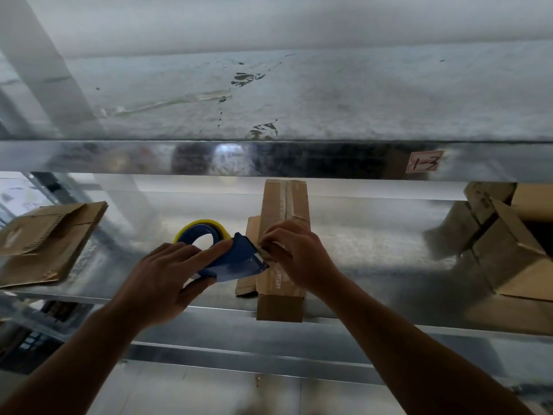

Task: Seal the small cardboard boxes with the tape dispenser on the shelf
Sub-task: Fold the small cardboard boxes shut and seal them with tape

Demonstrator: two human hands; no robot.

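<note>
Head view, and we're right on the metal shelf [374, 244]. The left hand [167, 277] grips the blue tape dispenser [236, 259], fingers curled over its body and thumb underneath, with the yellow-rimmed tape roll [203, 227] on the far side. Its cutter end touches the long narrow cardboard box [284, 205], which lies lengthwise with its near end poking past the shelf lip.

The right hand [299, 256] rests on top of that box, its fingertips [264, 242] bunched and pinching what looks like the tape end [267, 253] at the blade. The film is clear, so it's hard to be sure.

The box looks light and thin-walled. It should slide easily on slick metal, so pin it down flat from above. A flattened carton [45, 238] lies to the left and open cartons [505, 247] sit to the right.
</note>
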